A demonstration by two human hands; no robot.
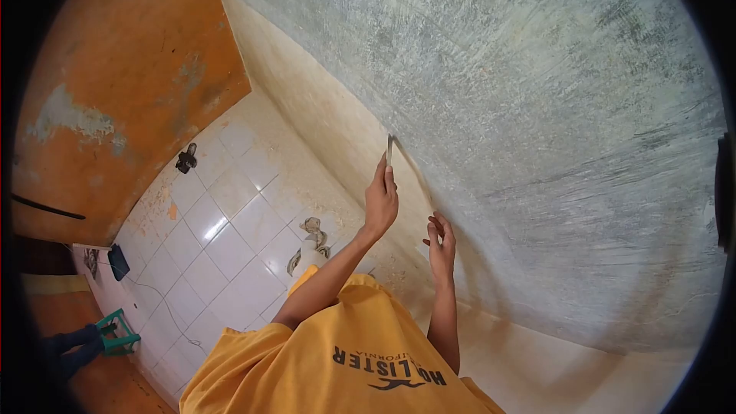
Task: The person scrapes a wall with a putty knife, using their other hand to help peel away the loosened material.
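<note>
A thin scraper-like tool [389, 152] is held upright in my left hand [381, 203], its metal end touching the wall where the beige band [330, 92] meets the mottled grey-green surface [491, 92]. Lower and to the right, my right hand [441, 249] is close to the beige band, its fingers apart and slightly bent, with nothing visible in it. Whether its fingertips touch the wall is hard to tell.
White floor tiles [234, 192] with scattered flakes lie left of my arms. An orange wall [146, 46] rises at the upper left. A dark object [186, 159] sits on the floor. Near a green stool [119, 333] are another person's legs [73, 349]. A cable [172, 310] crosses the tiles.
</note>
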